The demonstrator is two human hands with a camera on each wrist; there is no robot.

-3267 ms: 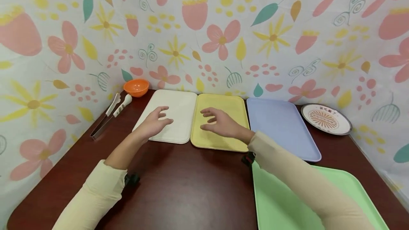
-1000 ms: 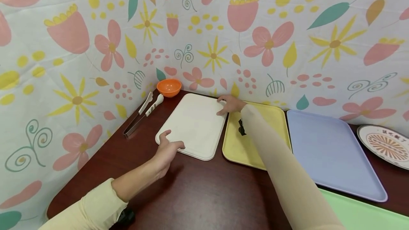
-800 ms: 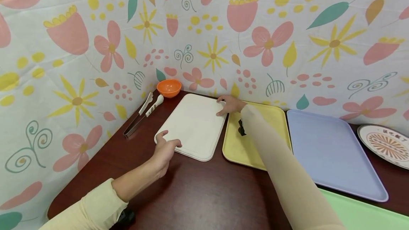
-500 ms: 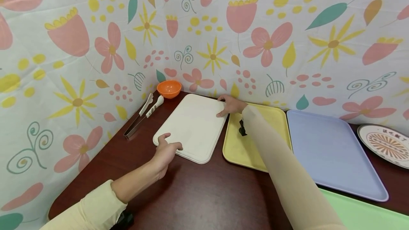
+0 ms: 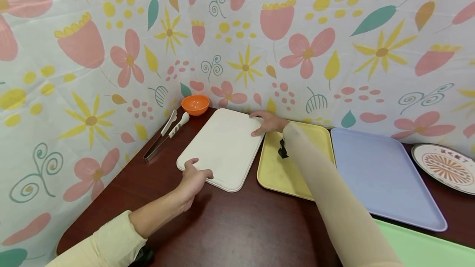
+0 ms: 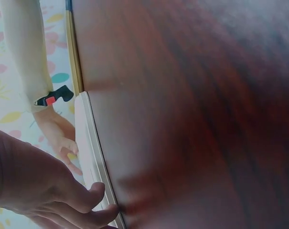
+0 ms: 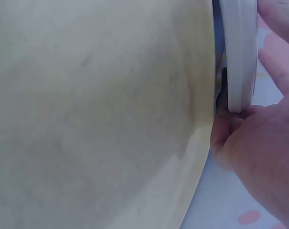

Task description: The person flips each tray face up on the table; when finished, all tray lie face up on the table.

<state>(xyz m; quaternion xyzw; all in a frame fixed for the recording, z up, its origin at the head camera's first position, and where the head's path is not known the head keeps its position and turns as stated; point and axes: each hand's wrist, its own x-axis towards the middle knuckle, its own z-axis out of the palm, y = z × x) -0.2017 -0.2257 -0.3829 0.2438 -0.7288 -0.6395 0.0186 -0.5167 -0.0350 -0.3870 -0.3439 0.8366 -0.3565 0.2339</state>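
Note:
The white tray (image 5: pixel 224 147) lies at the back left of the dark table, turned a little askew. At its far right corner my right hand (image 5: pixel 268 122) grips the rim. In the right wrist view some fingers of the right hand (image 7: pixel 266 148) curl beneath the white corner (image 7: pixel 242 62), and others lie above it. My left hand (image 5: pixel 192 182) holds the near edge, thumb and fingers spread along it. From the left wrist the left hand's bent fingertips (image 6: pixel 97 193) meet the rim. Its fingers under the tray are hidden.
A yellow tray (image 5: pixel 272 172) lies just right, below my right forearm. Beyond it are a blue tray (image 5: pixel 382 172), a green tray (image 5: pixel 419 242) and a round patterned plate (image 5: pixel 447 166). Tongs (image 5: pixel 163 137) and an orange bowl (image 5: pixel 195 104) stand left, by the patterned wall cloth.
Both hands came from hovering over the white and yellow trays to the white tray's edges. Its near end has since slid slightly toward me and left, leaving a gap beside the yellow tray.

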